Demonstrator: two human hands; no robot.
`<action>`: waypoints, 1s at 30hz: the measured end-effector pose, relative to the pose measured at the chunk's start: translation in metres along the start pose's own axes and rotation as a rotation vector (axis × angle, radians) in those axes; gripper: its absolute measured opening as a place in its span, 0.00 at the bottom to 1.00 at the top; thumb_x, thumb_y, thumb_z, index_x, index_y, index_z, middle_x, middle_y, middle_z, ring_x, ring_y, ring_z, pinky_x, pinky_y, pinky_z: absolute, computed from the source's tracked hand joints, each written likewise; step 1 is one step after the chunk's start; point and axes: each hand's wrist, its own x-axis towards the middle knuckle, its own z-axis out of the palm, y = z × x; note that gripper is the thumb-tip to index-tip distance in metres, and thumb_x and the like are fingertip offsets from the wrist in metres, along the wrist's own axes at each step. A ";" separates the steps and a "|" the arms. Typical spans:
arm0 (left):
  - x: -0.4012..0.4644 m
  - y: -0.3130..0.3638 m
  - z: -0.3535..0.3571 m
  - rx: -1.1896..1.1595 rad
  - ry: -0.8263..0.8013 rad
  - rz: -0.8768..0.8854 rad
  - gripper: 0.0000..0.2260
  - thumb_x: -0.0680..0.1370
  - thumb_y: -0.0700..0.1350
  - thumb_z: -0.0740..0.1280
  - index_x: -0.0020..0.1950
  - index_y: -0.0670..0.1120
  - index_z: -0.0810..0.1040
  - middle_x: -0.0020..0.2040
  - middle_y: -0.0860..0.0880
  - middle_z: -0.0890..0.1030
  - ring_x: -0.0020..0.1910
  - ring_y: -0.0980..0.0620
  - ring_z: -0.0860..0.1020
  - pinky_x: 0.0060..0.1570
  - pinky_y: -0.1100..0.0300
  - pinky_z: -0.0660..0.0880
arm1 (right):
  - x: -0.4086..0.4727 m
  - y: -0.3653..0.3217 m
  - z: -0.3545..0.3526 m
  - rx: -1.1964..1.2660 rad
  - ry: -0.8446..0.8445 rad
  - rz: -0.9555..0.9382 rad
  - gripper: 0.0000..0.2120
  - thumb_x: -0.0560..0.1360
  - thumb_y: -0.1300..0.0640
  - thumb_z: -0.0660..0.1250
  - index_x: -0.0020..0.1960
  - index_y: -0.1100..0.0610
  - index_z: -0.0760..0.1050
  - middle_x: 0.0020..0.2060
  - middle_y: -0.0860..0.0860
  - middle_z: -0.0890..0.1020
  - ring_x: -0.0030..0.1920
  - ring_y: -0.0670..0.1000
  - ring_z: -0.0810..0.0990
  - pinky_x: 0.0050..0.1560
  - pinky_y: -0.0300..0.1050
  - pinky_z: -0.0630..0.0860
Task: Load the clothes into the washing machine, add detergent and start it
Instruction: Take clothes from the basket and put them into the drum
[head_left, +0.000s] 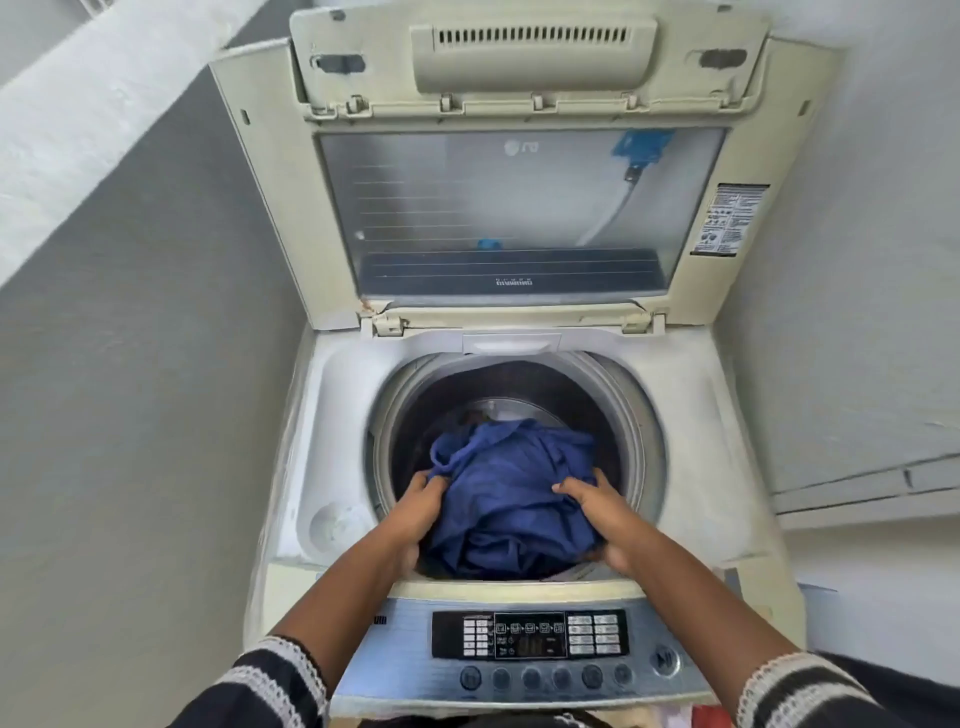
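Washer (291, 441): top-loader, cream body, fills the middle of the frame between grey walls.

Lid (519, 208): raised and folded back, upper centre; glass pane with faint lines, warning label at its right edge.

Drum (631, 415): round opening, centre of frame, dark inside with a metal rim.

Blue cloth (511, 488): bunched, sitting in the lower half of the drum mouth, between both hands.

Left hand (421, 512): fingers curled into the cloth's left side, gripping it just inside the drum rim.

Right hand (597, 512): fingers bent over the cloth's right side, thumb underneath, holding it.

Sleeves (280, 680): dark with white lace cuffs, lower left and lower right corners.

Panel (530, 644): blue-grey strip at bottom centre, under the forearms; dark display, a row of round buttons below it, one larger button at its right end.
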 end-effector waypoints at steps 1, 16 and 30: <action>0.004 -0.004 0.001 0.054 -0.002 -0.024 0.15 0.83 0.49 0.58 0.68 0.46 0.67 0.55 0.45 0.78 0.50 0.48 0.79 0.46 0.54 0.78 | 0.003 0.003 -0.002 -0.085 0.001 0.031 0.21 0.77 0.62 0.66 0.68 0.53 0.67 0.56 0.55 0.81 0.53 0.60 0.82 0.53 0.60 0.81; -0.020 0.003 0.026 0.246 -0.054 0.029 0.11 0.81 0.48 0.64 0.61 0.45 0.73 0.52 0.44 0.78 0.46 0.47 0.78 0.46 0.54 0.79 | -0.027 -0.014 -0.014 -0.509 0.164 -0.374 0.07 0.77 0.64 0.65 0.46 0.53 0.76 0.38 0.58 0.81 0.32 0.51 0.82 0.31 0.49 0.82; -0.159 -0.018 0.226 0.430 -0.573 0.414 0.10 0.79 0.44 0.67 0.60 0.48 0.75 0.48 0.47 0.82 0.48 0.50 0.82 0.52 0.53 0.78 | -0.169 0.035 -0.178 -0.458 0.195 -0.652 0.08 0.77 0.59 0.69 0.52 0.47 0.78 0.35 0.46 0.81 0.30 0.47 0.74 0.36 0.43 0.73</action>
